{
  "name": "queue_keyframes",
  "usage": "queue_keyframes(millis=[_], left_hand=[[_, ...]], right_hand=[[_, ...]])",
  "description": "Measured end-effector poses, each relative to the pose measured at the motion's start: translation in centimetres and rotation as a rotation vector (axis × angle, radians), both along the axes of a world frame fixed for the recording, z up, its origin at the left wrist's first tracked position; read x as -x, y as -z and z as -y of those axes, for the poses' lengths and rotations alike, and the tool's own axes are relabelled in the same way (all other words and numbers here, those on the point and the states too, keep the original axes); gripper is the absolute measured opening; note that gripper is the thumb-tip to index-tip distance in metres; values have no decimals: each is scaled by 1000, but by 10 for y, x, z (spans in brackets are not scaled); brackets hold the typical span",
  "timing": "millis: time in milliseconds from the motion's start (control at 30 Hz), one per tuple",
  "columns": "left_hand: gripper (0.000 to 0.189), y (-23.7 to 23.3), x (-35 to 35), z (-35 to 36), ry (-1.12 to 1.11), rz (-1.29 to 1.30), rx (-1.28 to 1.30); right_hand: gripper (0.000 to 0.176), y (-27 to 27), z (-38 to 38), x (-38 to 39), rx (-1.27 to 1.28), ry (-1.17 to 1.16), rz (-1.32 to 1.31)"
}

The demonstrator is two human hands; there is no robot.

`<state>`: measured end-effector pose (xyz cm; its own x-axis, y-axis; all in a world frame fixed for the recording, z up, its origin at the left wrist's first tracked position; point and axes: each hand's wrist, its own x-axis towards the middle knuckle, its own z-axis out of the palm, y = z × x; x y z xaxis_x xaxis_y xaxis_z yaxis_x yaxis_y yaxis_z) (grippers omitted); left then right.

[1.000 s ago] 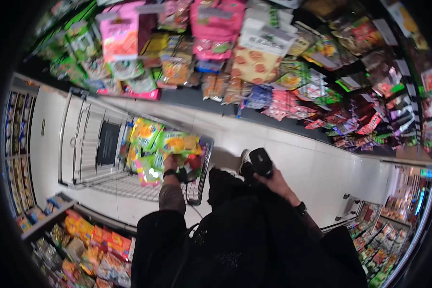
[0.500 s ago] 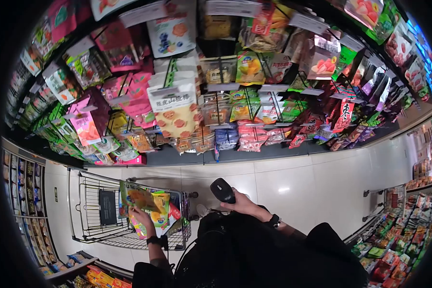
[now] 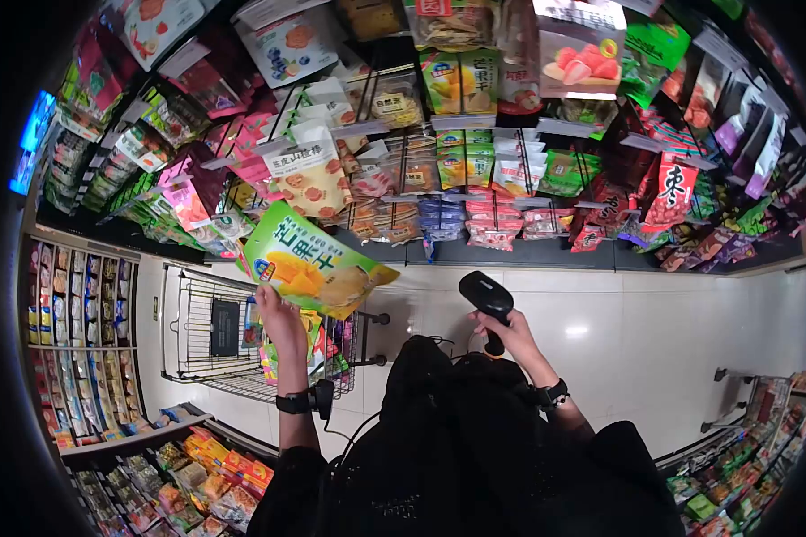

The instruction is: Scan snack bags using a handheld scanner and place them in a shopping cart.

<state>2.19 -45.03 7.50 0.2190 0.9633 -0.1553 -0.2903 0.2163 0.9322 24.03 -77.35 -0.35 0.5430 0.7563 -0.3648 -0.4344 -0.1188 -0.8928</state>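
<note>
My left hand [image 3: 282, 320] is closed on the lower left edge of a green and yellow bag of dried mango [image 3: 318, 265], holding it up with its printed front showing. The bag is tilted and hangs above the shopping cart [image 3: 225, 328], in front of the shelf. Wrapped around the grip of a black handheld barcode scanner [image 3: 486, 294] is my right hand [image 3: 512, 338]. The scanner's head points up and to the left, apart from the bag. Inside the cart, several bright snack bags [image 3: 318, 356] are partly hidden by my left arm.
A shelf rack with hanging snack bags [image 3: 309, 170] spans the view ahead. Packed shelves [image 3: 81, 304] stand at the left, and a bin of packets [image 3: 201, 474] lies at lower left. Another cart [image 3: 761, 403] is at the right, on the pale tiled floor [image 3: 591, 340].
My left hand has lifted the mango bag up out of the cart area and turned its front into view. The scanner and my right hand appear farther right and higher; the whole view has shifted.
</note>
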Motion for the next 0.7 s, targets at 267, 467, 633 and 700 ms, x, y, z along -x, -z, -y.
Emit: queue_keyframes(millis=[267,467,633,700], left_hand=[[34,35,-134,4,1102,1307,281],[33,-4,-187,57,1274,1432,352],[30,13,-191,46,1053,1001,196],[27,7,-168,45,727,458,19]], right_hand=[[14,-90,46,-17,-247,62,8],[19,-133,52,-2,-75,-183,143],[20,-103,38,-3,-65,-198,189],[17,-88,30,-12,-106,-26,103]])
